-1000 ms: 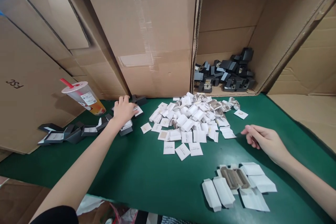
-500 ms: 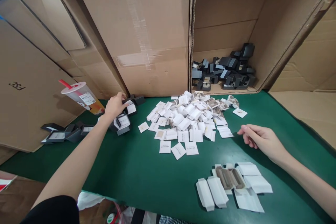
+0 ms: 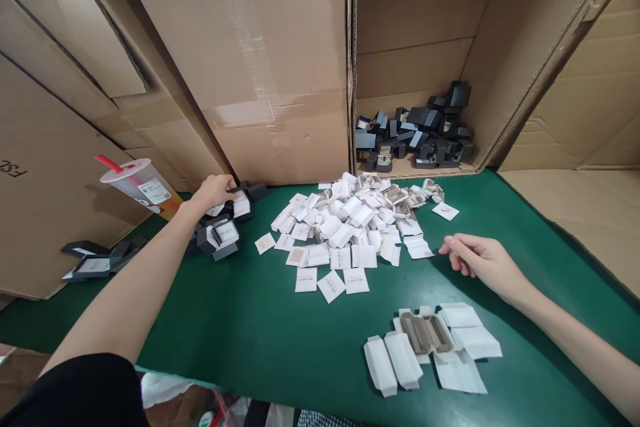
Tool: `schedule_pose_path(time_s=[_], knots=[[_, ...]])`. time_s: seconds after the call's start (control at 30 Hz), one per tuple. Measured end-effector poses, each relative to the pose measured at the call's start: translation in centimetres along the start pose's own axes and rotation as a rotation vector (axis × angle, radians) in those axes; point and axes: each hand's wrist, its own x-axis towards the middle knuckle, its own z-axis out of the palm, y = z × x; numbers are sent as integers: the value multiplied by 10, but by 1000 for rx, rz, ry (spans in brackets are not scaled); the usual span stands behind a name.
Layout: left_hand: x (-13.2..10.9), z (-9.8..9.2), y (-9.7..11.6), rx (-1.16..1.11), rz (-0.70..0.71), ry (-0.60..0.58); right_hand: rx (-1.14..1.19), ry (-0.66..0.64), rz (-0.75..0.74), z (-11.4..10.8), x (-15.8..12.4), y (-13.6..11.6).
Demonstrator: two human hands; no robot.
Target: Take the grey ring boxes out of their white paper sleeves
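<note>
My left hand point(image 3: 215, 192) reaches to the far left of the green table, over a group of dark boxes with white inserts point(image 3: 223, 237). Its fingertips are hidden among the boxes, so what they grip, if anything, cannot be made out. On the right, my right hand point(image 3: 470, 257) hovers above the table with its fingers curled together, and nothing plain shows in them. A heap of small white packets and cards point(image 3: 355, 213) lies between the hands. Nearer the front right are unfolded white papers and grey-brown inserts point(image 3: 425, 333).
A drink cup with a red straw point(image 3: 143, 183) leans beside my left forearm. More dark boxes point(image 3: 95, 263) lie at the far left. An upright cardboard box point(image 3: 420, 67) behind the table holds many dark boxes point(image 3: 425, 130). The green table point(image 3: 240, 327) extends below.
The whole view has shifted, so most things sit slightly further left. My left hand stays at the dark boxes, and my right hand keeps its curled pose.
</note>
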Motion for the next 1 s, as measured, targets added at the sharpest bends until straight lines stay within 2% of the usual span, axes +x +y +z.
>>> schedule_pose_path(time_s=[0.2,0.3,0.37,0.43,0.47,0.57,0.63,0.7,0.77,0.87,1.0], knots=[[-15,-5,8,67,-60,35,-19,-26,2,-1,0,0],[-30,-12,22,95,-39,72,-29,-35,-2,-2,0,1],[-46,-15,43,98,6,129,-31,-35,-2,-3,0,1],[-68,-12,73,-8,170,260,-38,-37,-1,-2,1,1],[-80,-8,90,-99,263,282,-44,-38,0,-2,1,0],[-115,10,140,-343,471,255,-63,-43,-2,-2,1,-1],[-133,24,166,-390,601,200,-76,-45,-11,-3,-1,0],[-144,37,183,-369,722,159,-98,-41,-29,-5,-2,2],[-148,49,191,-358,755,144,-131,-18,-58,-8,-3,4],[-148,62,191,-392,716,175,-188,46,-113,-14,1,2],[-145,72,186,-429,717,269,-313,116,-188,-20,28,-15]])
